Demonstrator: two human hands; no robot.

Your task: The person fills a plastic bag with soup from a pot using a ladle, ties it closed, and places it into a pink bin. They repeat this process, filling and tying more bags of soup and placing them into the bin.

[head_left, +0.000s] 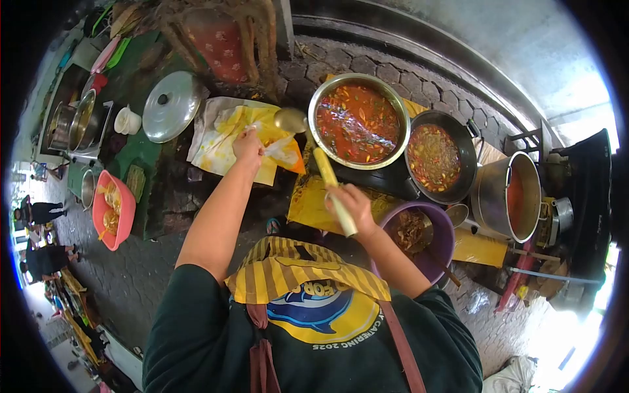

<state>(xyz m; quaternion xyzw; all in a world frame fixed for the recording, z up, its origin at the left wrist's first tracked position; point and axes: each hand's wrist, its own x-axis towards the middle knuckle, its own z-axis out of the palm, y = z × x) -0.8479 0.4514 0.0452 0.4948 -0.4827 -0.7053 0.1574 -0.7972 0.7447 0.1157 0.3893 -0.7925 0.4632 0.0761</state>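
My right hand point(354, 208) grips the pale yellow handle of a ladle point(334, 190). The ladle's metal bowl point(290, 120) is just left of a large steel pot point(313, 128) of red soup with chilies. My left hand point(248, 145) is closed on what looks like a thin clear plastic bag point(282, 152), close to the ladle bowl. Under that hand lie stained yellow and white sheets point(219, 141). The bag's contents are hard to make out.
A black wok point(473, 160) of reddish stew stands right of the pot, beside a tall metal pot point(488, 196). Nearer me is a purple bucket point(447, 229) with brown food. At left are a silver lid point(171, 108) and a pink basin point(124, 226) holding filled bags. People stand far left.
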